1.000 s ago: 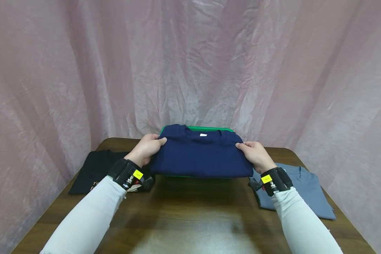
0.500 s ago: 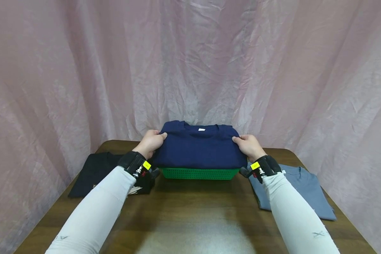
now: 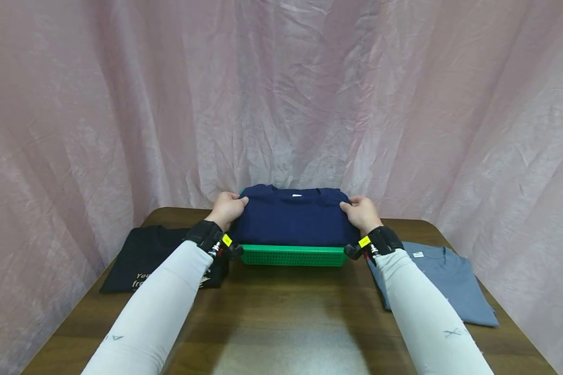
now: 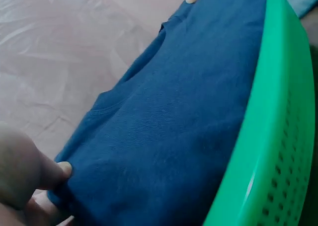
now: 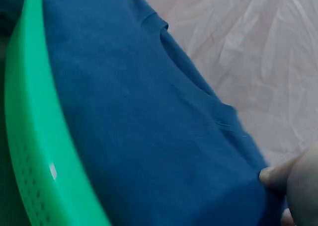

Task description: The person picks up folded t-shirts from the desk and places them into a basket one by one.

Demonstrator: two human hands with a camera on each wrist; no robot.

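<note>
A folded navy T-shirt (image 3: 293,219) lies over the green perforated basket (image 3: 293,255), its front edge inside the basket's front rim. My left hand (image 3: 227,208) pinches the shirt's left upper corner between thumb and fingers. At the opposite upper corner my right hand (image 3: 362,213) pinches it the same way. In the left wrist view the thumb presses on top of the navy cloth (image 4: 149,116), with fingers beneath. The right wrist view shows the shirt's collar (image 5: 189,77) facing the curtain and the basket's rim (image 5: 49,116) along the near side. The basket's inside is hidden under the shirt.
On the left of the brown wooden table (image 3: 281,312) lies a folded black T-shirt (image 3: 141,255) with printed lettering, partly behind the left forearm. A folded grey-blue T-shirt (image 3: 450,281) lies on the right. A pink curtain (image 3: 281,94) hangs behind the table.
Both hands have carried the navy shirt from in front of and above the basket back and down into it. The basket's front wall, hidden at first, now shows.
</note>
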